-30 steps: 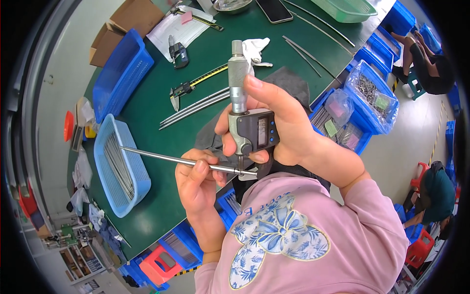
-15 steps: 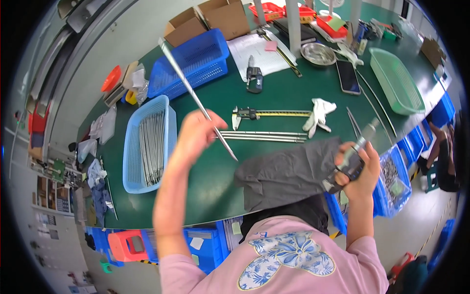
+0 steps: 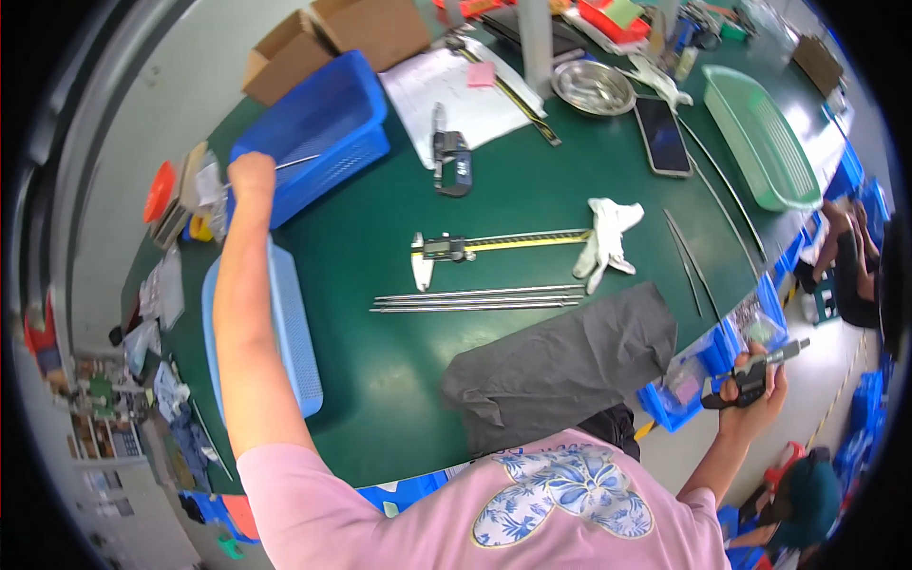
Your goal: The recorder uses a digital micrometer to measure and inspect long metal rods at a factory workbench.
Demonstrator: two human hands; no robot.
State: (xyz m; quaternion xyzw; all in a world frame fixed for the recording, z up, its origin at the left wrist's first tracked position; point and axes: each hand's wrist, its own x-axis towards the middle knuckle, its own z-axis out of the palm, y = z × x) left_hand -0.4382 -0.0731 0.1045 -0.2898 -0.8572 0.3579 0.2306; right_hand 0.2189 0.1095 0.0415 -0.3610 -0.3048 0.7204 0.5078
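Note:
My left hand (image 3: 252, 178) is closed around a thin metal rod (image 3: 299, 162) at the left side of the dark blue basket (image 3: 332, 157). The rod's free end points into that basket. My forearm crosses over a light blue basket (image 3: 299, 332) and hides what lies in it. Off the table's right edge, my right hand (image 3: 755, 410) grips a digital micrometer (image 3: 752, 382), its thimble pointing right. Several metal rods (image 3: 475, 300) lie side by side mid-table, below a digital caliper (image 3: 446, 248). A dark grey cloth (image 3: 560, 366) covers the near table edge.
A second micrometer (image 3: 456, 166) lies beside paper sheets (image 3: 408, 90). White gloves (image 3: 608, 237), a phone (image 3: 663, 138), a metal bowl (image 3: 594, 87) and a green basket (image 3: 760, 142) are to the right. Cardboard boxes (image 3: 370, 33) stand at the back. Another person (image 3: 803, 499) is at lower right.
My left hand has carried the rod up and left to the dark blue basket. My right hand has moved right and down with the micrometer, away from the cloth. The view has shifted.

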